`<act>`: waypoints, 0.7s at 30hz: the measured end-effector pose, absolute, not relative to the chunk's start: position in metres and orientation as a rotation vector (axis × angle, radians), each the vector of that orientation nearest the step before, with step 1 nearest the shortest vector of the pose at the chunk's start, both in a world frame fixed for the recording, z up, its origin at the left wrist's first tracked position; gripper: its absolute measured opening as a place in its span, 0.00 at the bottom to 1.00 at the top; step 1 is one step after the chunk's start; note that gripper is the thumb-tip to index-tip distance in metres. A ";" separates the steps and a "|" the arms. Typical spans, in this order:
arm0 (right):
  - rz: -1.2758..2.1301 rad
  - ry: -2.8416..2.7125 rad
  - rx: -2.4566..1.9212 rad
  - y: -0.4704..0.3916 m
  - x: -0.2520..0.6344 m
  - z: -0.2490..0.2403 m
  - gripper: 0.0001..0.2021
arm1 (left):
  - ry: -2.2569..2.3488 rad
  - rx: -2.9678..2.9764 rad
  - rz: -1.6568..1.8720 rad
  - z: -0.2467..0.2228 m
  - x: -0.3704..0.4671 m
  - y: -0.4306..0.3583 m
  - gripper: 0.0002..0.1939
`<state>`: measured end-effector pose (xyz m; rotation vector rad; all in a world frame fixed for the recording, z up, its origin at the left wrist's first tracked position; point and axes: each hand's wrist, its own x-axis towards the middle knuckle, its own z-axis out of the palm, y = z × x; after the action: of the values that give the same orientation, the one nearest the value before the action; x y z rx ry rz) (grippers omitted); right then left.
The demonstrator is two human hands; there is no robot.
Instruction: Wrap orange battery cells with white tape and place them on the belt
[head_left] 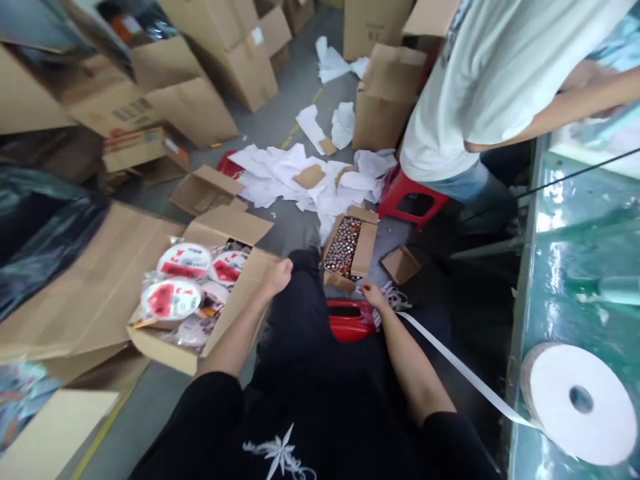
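Note:
My left hand [277, 277] is curled closed beside the flap of an open carton [200, 343], close to my dark-clad knee. What its fingers hold, if anything, is hidden. In that carton lie several bagged round packs with red and white labels [185, 260]. My right hand [373, 295] is closed with its fingers drawn together, just below a small box [367, 247] filled with small shiny pieces [343, 248]. Blur hides what it grips. Near its wrist lies a tangle of pale strips [396, 297], and a white ribbon [465, 373] runs to a big white reel [583, 403].
A red plastic stool [353, 323] is between my legs. White paper sheets [295, 177] litter the floor ahead, among open cartons [207, 190]. At the right stands a green-topped table [565, 267]; a person in a white shirt [490, 93] sits on another red stool [413, 200].

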<state>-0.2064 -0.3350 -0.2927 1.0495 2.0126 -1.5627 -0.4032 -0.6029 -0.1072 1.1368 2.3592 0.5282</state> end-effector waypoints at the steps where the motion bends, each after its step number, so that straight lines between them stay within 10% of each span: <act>1: -1.589 1.989 1.067 -0.335 -0.214 -0.298 0.14 | 2.333 1.112 0.512 -0.112 -0.418 -0.608 0.16; 12: -1.864 1.542 1.200 -0.344 -0.359 -0.429 0.14 | 1.903 0.990 0.498 -0.295 -0.610 -0.482 0.29; 21: -1.647 1.908 1.792 -0.332 -0.268 -0.419 0.38 | 1.803 1.439 0.633 -0.478 -0.536 -0.357 0.21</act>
<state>-0.2678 -0.3319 -0.4195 1.7916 1.9081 -1.6467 -0.5357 -0.3575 -0.4782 1.4390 1.8032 0.6332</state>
